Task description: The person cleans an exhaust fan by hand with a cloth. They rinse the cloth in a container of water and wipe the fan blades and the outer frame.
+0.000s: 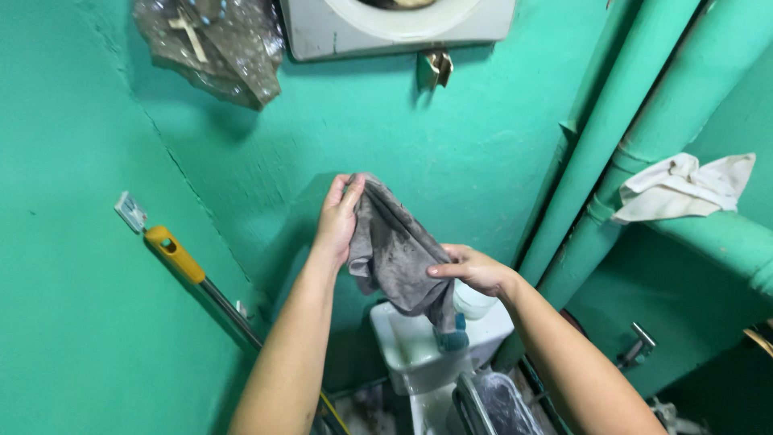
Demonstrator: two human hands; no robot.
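A crumpled grey cloth [396, 251] hangs in the air between my two hands in front of a green wall. My left hand [338, 216] pinches its upper corner, raised high. My right hand [473, 269] grips the cloth's lower right side. Directly below the cloth sits a white toilet tank [409, 345] with a white bottle [472, 303] and a small blue object [452, 340] on top, partly hidden by the cloth.
A mop handle with a yellow grip [183, 261] leans on the left wall. Green pipes [620, 153] run up the right side, with a white rag [683, 188] draped on one. A plastic-wrapped bundle [217, 45] and a white fixture [394, 26] hang above.
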